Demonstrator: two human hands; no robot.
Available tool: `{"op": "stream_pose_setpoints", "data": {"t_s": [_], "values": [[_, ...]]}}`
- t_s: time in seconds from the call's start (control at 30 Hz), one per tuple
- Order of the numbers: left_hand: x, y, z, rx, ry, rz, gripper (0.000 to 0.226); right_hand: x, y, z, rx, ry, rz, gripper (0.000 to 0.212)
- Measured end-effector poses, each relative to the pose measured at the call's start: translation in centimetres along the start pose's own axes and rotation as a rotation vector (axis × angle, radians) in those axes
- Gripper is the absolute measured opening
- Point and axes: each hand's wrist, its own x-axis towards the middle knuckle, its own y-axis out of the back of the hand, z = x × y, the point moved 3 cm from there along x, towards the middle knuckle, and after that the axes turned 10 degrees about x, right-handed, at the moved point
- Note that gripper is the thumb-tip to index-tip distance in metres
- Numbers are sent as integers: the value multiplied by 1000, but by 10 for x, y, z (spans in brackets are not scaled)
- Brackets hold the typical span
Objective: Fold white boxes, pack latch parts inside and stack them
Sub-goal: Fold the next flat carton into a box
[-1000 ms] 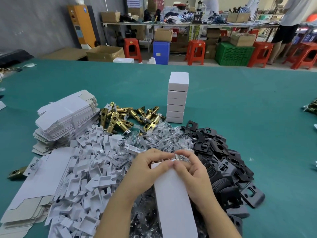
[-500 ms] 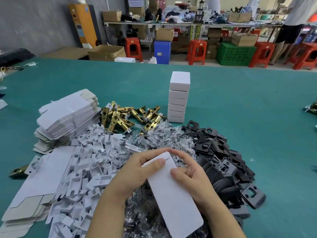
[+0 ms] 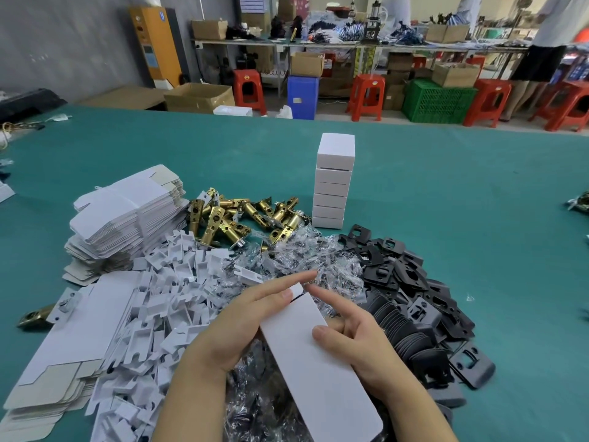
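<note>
1. Head view, near field: We hold a folded white box (image 3: 318,355) between both hands above the heaps of parts. Our left hand (image 3: 236,327) cups its left long edge, forefinger stretched along the far end and thumb lying on the top face. Our right hand (image 3: 353,336) supports the right edge, thumb pressed on the top face and forefinger pointing at the far flap, which stands slightly ajar with a dark slit showing. So each grip is narrow and is on the box; neither hand is free.

2. Head view, the key relation: The box's long axis runs from low right, near our body, up and left toward the far end. That open end lies right at the fingertips of both hands, the left forefinger slightly nearer. We judge the next move to be tucking that flap shut.

3. Head view, middle ground: The stack of boxes (image 3: 333,183) stands upright on the green surface (image 3: 446,202), well beyond our hands and a little right of the box's far end. Either hand could carry the box there; the right looks better placed.

4. Head view, supplies: Brass latches (image 3: 242,218) lie just left of the stack. Flat box blanks (image 3: 127,212) are piled at far left, white card inserts (image 3: 159,301) near left, clear bags (image 3: 302,250) ahead of us, black plates (image 3: 411,291) to the right.
</note>
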Motion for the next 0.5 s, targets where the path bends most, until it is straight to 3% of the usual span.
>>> {"op": "stream_pose_setpoints", "data": {"t_s": [0.5], "values": [[-1, 2, -9, 13, 40, -23, 41, -2, 2, -1, -31, 5, 10, 67]]}}
